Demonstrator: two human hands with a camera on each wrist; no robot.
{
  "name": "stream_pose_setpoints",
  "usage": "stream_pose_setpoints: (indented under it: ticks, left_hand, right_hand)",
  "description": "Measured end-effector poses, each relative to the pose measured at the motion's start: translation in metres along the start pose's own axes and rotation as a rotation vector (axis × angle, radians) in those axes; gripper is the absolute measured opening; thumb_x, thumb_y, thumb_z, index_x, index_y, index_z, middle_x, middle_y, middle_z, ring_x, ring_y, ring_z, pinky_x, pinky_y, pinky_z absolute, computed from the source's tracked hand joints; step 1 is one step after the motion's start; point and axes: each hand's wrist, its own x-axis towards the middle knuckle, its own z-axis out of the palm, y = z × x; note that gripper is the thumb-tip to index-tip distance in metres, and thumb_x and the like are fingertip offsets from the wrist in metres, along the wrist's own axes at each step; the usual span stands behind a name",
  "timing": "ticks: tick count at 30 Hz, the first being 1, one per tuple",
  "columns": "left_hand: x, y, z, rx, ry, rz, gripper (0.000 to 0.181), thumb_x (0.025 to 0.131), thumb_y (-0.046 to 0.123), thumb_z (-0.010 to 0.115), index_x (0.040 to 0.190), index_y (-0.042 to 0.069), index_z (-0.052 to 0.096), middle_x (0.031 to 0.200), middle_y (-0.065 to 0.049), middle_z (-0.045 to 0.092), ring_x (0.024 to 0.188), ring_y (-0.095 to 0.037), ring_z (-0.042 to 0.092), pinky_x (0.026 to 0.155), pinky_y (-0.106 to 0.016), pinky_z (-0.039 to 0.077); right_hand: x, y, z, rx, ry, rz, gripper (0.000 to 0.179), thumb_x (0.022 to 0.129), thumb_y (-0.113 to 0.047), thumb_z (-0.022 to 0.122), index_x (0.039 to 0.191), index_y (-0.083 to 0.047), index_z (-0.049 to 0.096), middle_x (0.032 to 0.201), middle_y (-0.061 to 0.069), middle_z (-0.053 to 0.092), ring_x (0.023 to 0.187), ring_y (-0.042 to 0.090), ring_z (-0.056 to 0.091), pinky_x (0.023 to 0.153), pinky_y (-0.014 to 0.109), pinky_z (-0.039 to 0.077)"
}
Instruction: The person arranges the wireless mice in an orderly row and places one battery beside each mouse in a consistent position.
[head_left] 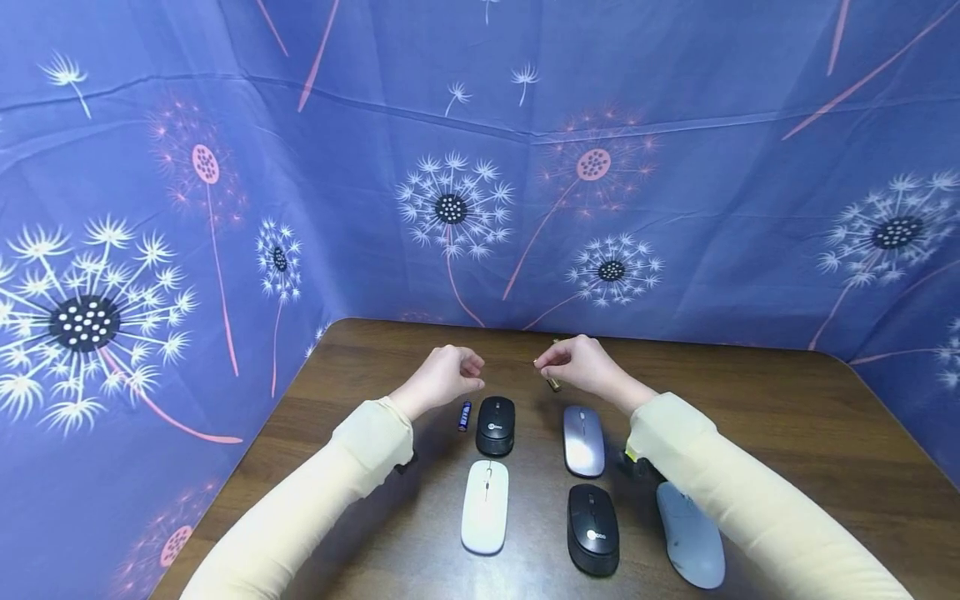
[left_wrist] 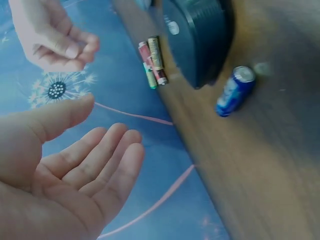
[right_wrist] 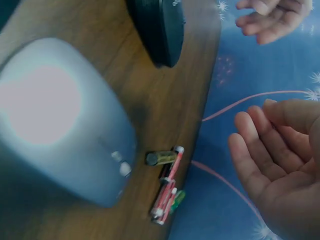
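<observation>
My left hand [head_left: 442,379] hovers near the blue battery [head_left: 465,416], its fingers loosely bent with nothing held. That battery lies beside the left black mouse [head_left: 496,423]; the left wrist view also shows the battery [left_wrist: 235,92] apart from the fingers. Toward the table's back, my right hand [head_left: 587,367] is over a gold battery [head_left: 554,385] and partly hides it. In the right wrist view the right palm and relaxed fingers [right_wrist: 260,145] hold nothing. Several red, gold and green batteries [right_wrist: 164,197] lie close together on the wood there.
A silver-grey mouse [head_left: 584,442] lies in front of the right hand. Nearer the front are a white mouse [head_left: 485,507], another black mouse [head_left: 593,529] and a pale grey mouse [head_left: 691,542] partly under the right sleeve. A blue dandelion-print cloth [head_left: 360,208] hangs behind the table [head_left: 810,417].
</observation>
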Motion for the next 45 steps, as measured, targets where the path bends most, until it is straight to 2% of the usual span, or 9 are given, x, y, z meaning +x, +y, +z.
stream_pose_setpoints:
  ticks: [4, 8, 13, 17, 23, 29, 35, 39, 45]
  left_hand:
    - [0.014, 0.008, -0.001, 0.041, -0.012, 0.013, 0.023, 0.085, 0.014, 0.068, 0.103, 0.0, 0.068, 0.093, -0.009, 0.071, 0.087, -0.019, 0.067, 0.079, -0.032, 0.053]
    - [0.029, 0.015, 0.0, 0.05, -0.037, 0.007, 0.024, 0.086, 0.016, 0.067, 0.104, 0.001, 0.068, 0.096, -0.009, 0.071, 0.09, -0.02, 0.067, 0.08, -0.032, 0.053]
    - [0.045, 0.022, 0.004, 0.025, -0.067, -0.029, 0.025, 0.088, 0.019, 0.065, 0.106, 0.002, 0.068, 0.101, -0.009, 0.07, 0.096, -0.021, 0.065, 0.084, -0.031, 0.051]
    - [0.057, 0.026, 0.011, 0.021, -0.08, -0.052, 0.025, 0.089, 0.021, 0.063, 0.106, 0.003, 0.069, 0.106, -0.008, 0.07, 0.1, -0.021, 0.064, 0.087, -0.032, 0.05]
    - [0.076, 0.029, 0.028, 0.058, -0.079, -0.075, 0.023, 0.089, 0.021, 0.062, 0.103, 0.005, 0.07, 0.105, -0.007, 0.07, 0.099, -0.02, 0.063, 0.086, -0.03, 0.049]
    - [0.087, 0.032, 0.043, 0.086, -0.09, -0.097, 0.021, 0.089, 0.018, 0.06, 0.1, 0.004, 0.071, 0.102, -0.007, 0.07, 0.095, -0.019, 0.062, 0.084, -0.029, 0.049]
    - [0.1, 0.032, 0.06, 0.118, -0.124, -0.111, 0.019, 0.09, 0.017, 0.058, 0.097, 0.005, 0.071, 0.094, -0.005, 0.07, 0.081, -0.013, 0.057, 0.075, -0.024, 0.048]
    - [0.104, 0.035, 0.066, 0.142, -0.142, -0.129, 0.018, 0.09, 0.017, 0.058, 0.097, 0.006, 0.071, 0.093, -0.004, 0.07, 0.081, -0.013, 0.059, 0.073, -0.023, 0.048]
    - [0.113, 0.032, 0.077, 0.163, -0.146, -0.142, 0.018, 0.088, 0.017, 0.058, 0.094, 0.007, 0.072, 0.095, -0.003, 0.071, 0.086, -0.015, 0.061, 0.073, -0.023, 0.047]
  right_hand:
    - [-0.009, 0.011, -0.003, 0.005, 0.023, 0.034, 0.013, 0.081, -0.008, 0.069, 0.092, -0.004, 0.073, 0.085, 0.006, 0.073, 0.072, 0.005, 0.062, 0.065, 0.024, 0.049]
    - [-0.016, 0.02, -0.005, 0.099, 0.035, 0.104, 0.015, 0.082, -0.004, 0.067, 0.095, 0.003, 0.071, 0.087, 0.014, 0.072, 0.068, 0.005, 0.062, 0.063, 0.024, 0.053]
    - [-0.021, 0.03, -0.006, 0.235, 0.046, 0.207, 0.018, 0.084, -0.001, 0.065, 0.099, 0.009, 0.067, 0.093, 0.022, 0.07, 0.074, 0.016, 0.069, 0.068, 0.033, 0.058]
    - [-0.023, 0.036, -0.004, 0.294, 0.059, 0.266, 0.022, 0.086, 0.0, 0.064, 0.104, 0.012, 0.064, 0.096, 0.024, 0.069, 0.078, 0.023, 0.07, 0.072, 0.036, 0.057]
    - [-0.022, 0.05, 0.0, 0.429, 0.062, 0.354, 0.027, 0.089, 0.002, 0.057, 0.111, 0.018, 0.058, 0.097, 0.029, 0.067, 0.078, 0.022, 0.07, 0.074, 0.034, 0.057]
    - [-0.017, 0.06, 0.004, 0.554, 0.056, 0.404, 0.03, 0.091, 0.003, 0.053, 0.116, 0.02, 0.053, 0.093, 0.024, 0.069, 0.073, 0.017, 0.069, 0.075, 0.034, 0.057]
    - [-0.012, 0.068, 0.013, 0.665, 0.062, 0.443, 0.033, 0.092, 0.004, 0.051, 0.119, 0.023, 0.047, 0.087, 0.018, 0.07, 0.07, 0.013, 0.068, 0.073, 0.033, 0.057]
    - [-0.008, 0.068, 0.019, 0.705, 0.057, 0.478, 0.034, 0.093, 0.003, 0.051, 0.12, 0.021, 0.046, 0.079, 0.009, 0.069, 0.069, 0.012, 0.067, 0.073, 0.031, 0.057]
    - [-0.003, 0.068, 0.026, 0.718, 0.068, 0.506, 0.033, 0.093, 0.003, 0.049, 0.12, 0.021, 0.046, 0.074, 0.006, 0.068, 0.067, 0.011, 0.067, 0.071, 0.029, 0.057]
